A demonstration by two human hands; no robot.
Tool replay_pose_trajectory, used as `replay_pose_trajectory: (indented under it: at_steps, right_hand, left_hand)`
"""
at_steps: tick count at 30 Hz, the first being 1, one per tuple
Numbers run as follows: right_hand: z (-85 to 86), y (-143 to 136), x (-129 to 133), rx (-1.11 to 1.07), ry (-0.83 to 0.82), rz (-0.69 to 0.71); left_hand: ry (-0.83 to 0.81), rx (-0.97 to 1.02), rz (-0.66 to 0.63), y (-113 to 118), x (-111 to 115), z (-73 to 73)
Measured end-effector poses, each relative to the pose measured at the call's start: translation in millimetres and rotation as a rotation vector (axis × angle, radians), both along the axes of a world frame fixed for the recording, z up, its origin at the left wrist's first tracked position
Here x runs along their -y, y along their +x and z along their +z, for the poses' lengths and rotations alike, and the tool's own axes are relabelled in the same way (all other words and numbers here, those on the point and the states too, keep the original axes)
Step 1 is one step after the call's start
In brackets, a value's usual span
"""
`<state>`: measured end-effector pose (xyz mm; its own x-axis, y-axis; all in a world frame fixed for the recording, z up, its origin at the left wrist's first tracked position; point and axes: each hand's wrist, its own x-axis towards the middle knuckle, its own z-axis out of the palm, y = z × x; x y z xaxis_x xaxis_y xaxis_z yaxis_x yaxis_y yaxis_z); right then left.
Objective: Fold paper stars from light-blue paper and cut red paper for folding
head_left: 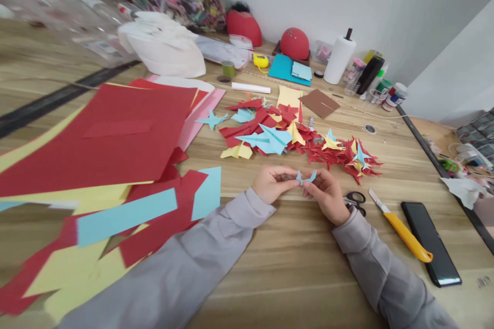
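Between my two hands is a small light-blue folded paper piece (307, 180) with two pointed ends sticking up. My left hand (272, 183) pinches its left side between thumb and fingers. The right side is pinched by my right hand (325, 194); the fingertips partly cover the paper. Just beyond my hands lies a pile of folded paper pieces (266, 139), mostly red, with some blue and yellow. Black scissors (355, 199) lie beside my right wrist, partly hidden by it.
Large red sheets (127, 133) and cut scraps in red, yellow and blue spread on the left. A yellow utility knife (405, 234) and a black phone (431, 244) lie on the right. Along the back stand a white bottle (339, 59), several small jars and a yellow tape measure (261, 60).
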<state>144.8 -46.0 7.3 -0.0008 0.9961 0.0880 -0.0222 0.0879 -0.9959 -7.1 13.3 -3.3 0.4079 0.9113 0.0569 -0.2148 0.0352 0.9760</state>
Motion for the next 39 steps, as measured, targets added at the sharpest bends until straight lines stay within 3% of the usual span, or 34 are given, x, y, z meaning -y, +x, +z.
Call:
replay_pose_trajectory:
  at_steps: [7,18,27,39]
  right_hand:
    - [-2.1,-1.3,-0.9,-0.083,0.101,-0.12]
    - [-1.6,0.8,-2.5,-0.063,0.063,-0.116]
    - [-2.6,1.2,-1.0,-0.009,0.039,-0.069]
    - [-3.9,2.0,-1.4,-0.001,0.131,-0.079]
  left_hand:
    - [-0.064,-0.01,0.081,0.1,-2.3,-7.6]
    - [0.032,0.032,0.029,-0.4,-2.5,-4.5]
    - [0.062,0.012,0.094,-0.7,-1.8,-3.7]
    - [-0.198,0.138,0.13,2.0,-4.9,-6.6]
